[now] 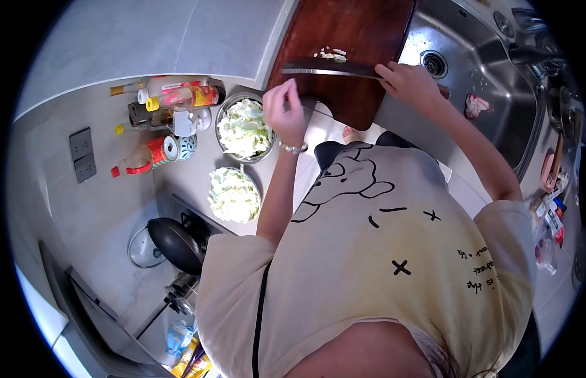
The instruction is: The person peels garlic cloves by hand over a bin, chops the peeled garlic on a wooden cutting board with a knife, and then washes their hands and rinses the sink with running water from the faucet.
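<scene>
My right hand [409,83] is closed around the handle end of a long knife [330,70]. Its blade lies across the dark red-brown cutting board [352,28], edge-on to the view. Small pale chopped pieces [332,54] sit on the board just beyond the blade. My left hand [284,112], with a bracelet at the wrist, is raised by the board's left edge near the blade's far end. Its fingers are curled and pressed together; anything between them is too small to make out. Beside it stands a metal bowl of chopped pale-green leaves [244,129].
A second bowl of chopped leaves [235,196] stands nearer my body. Bottles [186,96] and a can line the left wall, above a dark pan [176,244]. On the right, a steel sink [494,75] holds a pinkish scrap [475,106]; packets lie beyond it.
</scene>
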Tool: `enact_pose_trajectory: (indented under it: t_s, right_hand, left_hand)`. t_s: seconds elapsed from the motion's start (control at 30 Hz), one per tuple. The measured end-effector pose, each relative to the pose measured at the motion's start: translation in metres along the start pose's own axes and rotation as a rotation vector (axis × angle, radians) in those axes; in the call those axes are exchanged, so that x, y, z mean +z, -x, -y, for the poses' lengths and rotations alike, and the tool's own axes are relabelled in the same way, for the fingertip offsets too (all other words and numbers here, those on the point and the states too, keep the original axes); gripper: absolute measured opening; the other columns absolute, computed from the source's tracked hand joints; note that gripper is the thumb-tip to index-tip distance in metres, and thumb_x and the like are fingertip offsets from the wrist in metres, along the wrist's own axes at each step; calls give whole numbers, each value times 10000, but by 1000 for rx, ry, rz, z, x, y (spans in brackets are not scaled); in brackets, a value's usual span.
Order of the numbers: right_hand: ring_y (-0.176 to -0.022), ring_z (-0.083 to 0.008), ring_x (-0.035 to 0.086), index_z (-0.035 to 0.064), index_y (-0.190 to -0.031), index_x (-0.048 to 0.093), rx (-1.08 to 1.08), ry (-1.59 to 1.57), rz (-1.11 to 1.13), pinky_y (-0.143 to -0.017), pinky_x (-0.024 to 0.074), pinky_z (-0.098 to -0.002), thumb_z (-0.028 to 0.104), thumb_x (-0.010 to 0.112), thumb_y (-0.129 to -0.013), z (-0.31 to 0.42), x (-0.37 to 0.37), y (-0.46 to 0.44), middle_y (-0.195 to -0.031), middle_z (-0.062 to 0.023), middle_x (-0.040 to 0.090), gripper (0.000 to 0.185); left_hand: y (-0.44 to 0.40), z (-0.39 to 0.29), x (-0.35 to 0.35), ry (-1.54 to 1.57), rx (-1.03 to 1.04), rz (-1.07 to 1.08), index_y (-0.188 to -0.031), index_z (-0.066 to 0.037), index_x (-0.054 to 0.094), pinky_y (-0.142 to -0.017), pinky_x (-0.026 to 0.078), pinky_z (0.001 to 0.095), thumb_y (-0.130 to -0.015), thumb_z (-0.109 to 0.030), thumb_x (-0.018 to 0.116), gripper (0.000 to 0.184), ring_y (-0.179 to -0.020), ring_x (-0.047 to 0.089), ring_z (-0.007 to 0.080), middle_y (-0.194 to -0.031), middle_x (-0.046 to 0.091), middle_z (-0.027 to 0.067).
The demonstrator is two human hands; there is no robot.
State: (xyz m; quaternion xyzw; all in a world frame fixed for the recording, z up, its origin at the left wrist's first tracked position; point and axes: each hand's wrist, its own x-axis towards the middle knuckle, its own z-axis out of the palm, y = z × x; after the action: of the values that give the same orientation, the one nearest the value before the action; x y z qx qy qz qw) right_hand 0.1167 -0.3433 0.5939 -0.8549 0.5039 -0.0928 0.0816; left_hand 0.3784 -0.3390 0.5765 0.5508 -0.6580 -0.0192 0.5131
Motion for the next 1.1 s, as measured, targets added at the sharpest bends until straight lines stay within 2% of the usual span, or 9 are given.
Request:
enact_pose_trajectory:
  t_s: [0.13, 0.2, 0.3, 0.4, 0.6, 0.67, 0.8, 1.03, 1.1]
  right_hand:
    - [-756, -225, 613, 92, -1001, 488, -135, 116, -106, -613, 516, -340, 142, 556, -780, -8, 7, 11, -803, -67, 560, 236]
    - [-784, -207, 601, 96, -1014, 490, -176, 170, -122, -643, 516, -329, 123, 563, -748, -10, 9, 10, -822, -56, 545, 278]
    - [-771, -194, 591, 100, -1036, 491, -241, 224, -147, -646, 513, -307, 116, 562, -724, -12, 16, 8, -824, -47, 533, 321]
    - [-808, -193, 590, 96, -1078, 491, -299, 282, -121, -661, 513, -295, 121, 549, -718, -11, 14, 5, -850, -52, 529, 366]
    - [-730, -165, 587, 111, -1045, 499, -341, 292, -234, -629, 505, -262, 125, 553, -723, -14, 21, 12, -761, -26, 505, 327]
    - [-735, -180, 594, 111, -1044, 503, -288, 251, -201, -636, 509, -281, 133, 567, -721, -16, 19, 20, -774, -32, 520, 330]
    - [-775, -215, 611, 111, -1049, 511, -129, 129, -153, -648, 514, -333, 160, 599, -724, -17, 4, 37, -825, -46, 560, 341]
    - [-702, -281, 622, 93, -920, 530, 263, 16, -101, -598, 489, -399, 231, 587, -797, -21, 1, 30, -751, -96, 592, 194]
    - [-657, -297, 614, 95, -918, 572, 271, -4, -105, -587, 492, -404, 238, 584, -801, -20, 4, 29, -739, -99, 615, 184]
  left_hand:
    - [-27, -12, -12, 85, -190, 414, -818, -43, 665, -623, 460, 281, -722, -56, 681, 99, -652, 579, 198, -690, 612, 65]
    - [-29, 3, 4, 30, -46, 586, -875, -48, 635, -601, 468, 284, -710, -93, 704, 184, -626, 591, 187, -658, 604, 55]
    - [-29, 3, 41, 167, -333, 718, -968, -80, 554, -591, 488, 305, -672, -150, 744, 358, -619, 614, 178, -658, 619, 49]
    - [-32, 10, 72, 59, -269, 769, -978, -56, 564, -607, 501, 262, -686, -146, 751, 358, -638, 604, 113, -692, 628, 36]
    - [-38, 33, 96, -1, -277, 736, -883, -68, 616, -620, 496, 274, -711, -90, 697, 192, -679, 637, 154, -743, 665, 64]
    - [-48, 31, 90, 92, -263, 677, -840, -93, 632, -632, 500, 304, -715, -94, 680, 134, -666, 642, 195, -719, 665, 59]
    - [-67, 48, 78, 74, -218, 618, -848, -76, 650, -632, 495, 294, -737, -76, 664, 112, -671, 639, 188, -745, 666, 71]
    - [-58, 72, 76, -22, -472, 626, -884, -98, 696, -659, 507, 304, -779, -148, 645, 127, -715, 654, 201, -799, 676, 103]
    - [-46, 64, 79, -49, -302, 622, -888, -87, 698, -694, 502, 316, -784, -172, 649, 142, -754, 653, 222, -834, 674, 116]
